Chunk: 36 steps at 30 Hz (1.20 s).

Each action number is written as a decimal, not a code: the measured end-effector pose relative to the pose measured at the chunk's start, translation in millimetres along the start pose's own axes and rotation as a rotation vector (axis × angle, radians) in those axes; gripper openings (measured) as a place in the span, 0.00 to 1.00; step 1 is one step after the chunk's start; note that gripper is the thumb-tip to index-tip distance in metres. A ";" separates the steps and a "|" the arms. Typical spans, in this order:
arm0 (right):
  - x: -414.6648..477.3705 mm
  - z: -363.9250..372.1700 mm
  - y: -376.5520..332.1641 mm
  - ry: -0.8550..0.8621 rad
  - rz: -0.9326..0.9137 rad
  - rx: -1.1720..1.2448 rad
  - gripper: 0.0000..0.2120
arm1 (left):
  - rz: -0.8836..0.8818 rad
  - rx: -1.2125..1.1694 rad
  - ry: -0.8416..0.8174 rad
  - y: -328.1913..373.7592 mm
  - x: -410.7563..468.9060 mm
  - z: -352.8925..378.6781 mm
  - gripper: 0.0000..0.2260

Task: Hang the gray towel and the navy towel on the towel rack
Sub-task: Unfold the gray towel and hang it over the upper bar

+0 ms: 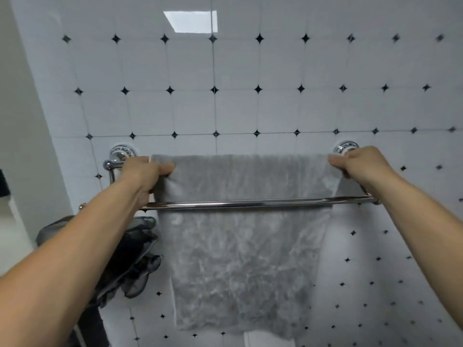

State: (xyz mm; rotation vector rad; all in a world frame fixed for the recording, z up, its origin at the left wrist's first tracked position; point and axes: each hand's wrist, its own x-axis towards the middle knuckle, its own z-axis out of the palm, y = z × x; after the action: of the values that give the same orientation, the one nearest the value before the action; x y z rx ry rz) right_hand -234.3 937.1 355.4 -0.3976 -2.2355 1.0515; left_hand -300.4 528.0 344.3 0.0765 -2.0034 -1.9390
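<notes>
The gray towel [240,246] hangs spread flat over the rear bar of the chrome towel rack [250,204], dropping behind the front bar. My left hand [145,174] pinches the towel's top left corner. My right hand [360,164] pinches its top right corner, close to the right wall mount [345,147]. The left wall mount [121,152] shows beside my left hand. A dark strip of cloth [91,321] at the lower left may be the navy towel; I cannot tell.
A dark sheer bundle of fabric [135,256] hangs below the rack's left end, under my left forearm. White wall tiles with small black diamonds [258,88] fill the view behind the rack. A plain wall edge [22,146] runs down the left side.
</notes>
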 end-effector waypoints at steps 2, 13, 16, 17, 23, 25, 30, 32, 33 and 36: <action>-1.4 2.7 -0.5 0.046 -0.051 -0.112 0.17 | -0.064 -0.020 -0.098 1.3 -2.4 -0.5 0.06; 9.3 -2.6 5.3 0.057 -0.091 -0.010 0.08 | -0.075 -0.088 -0.079 1.2 6.6 -1.2 0.10; 7.2 -2.6 6.2 0.047 -0.104 -0.024 0.07 | -0.082 -0.093 -0.101 -2.2 4.2 0.7 0.09; 6.1 -2.3 6.0 0.044 -0.109 -0.030 0.06 | -0.087 -0.092 -0.118 -2.5 2.9 0.1 0.08; -2.2 9.5 5.1 0.026 -0.178 -0.034 0.01 | -0.117 -0.069 -0.135 1.6 -5.6 -5.1 0.12; -2.4 7.7 8.2 0.005 -0.186 -0.033 0.05 | -0.093 -0.067 -0.088 3.5 -6.3 -6.1 0.18; -3.2 2.6 15.1 -0.011 -0.173 -0.064 0.10 | -0.025 0.009 -0.010 3.1 -7.5 -3.5 0.28; -5.6 2.7 15.3 0.003 -0.185 -0.071 0.10 | -0.013 0.018 0.011 3.4 -8.1 -0.8 0.30; -7.5 2.5 14.9 0.008 -0.193 -0.078 0.10 | -0.014 0.022 0.018 3.2 -7.4 0.1 0.30; -15.7 3.2 13.4 0.048 -0.183 -0.170 0.07 | 0.001 0.064 0.021 1.0 -4.7 -1.1 0.25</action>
State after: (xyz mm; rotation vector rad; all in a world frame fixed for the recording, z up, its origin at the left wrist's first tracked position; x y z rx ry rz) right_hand -224.4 935.8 337.0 -0.2806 -2.2769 0.7528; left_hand -295.5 528.3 344.3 0.1117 -2.0516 -1.8661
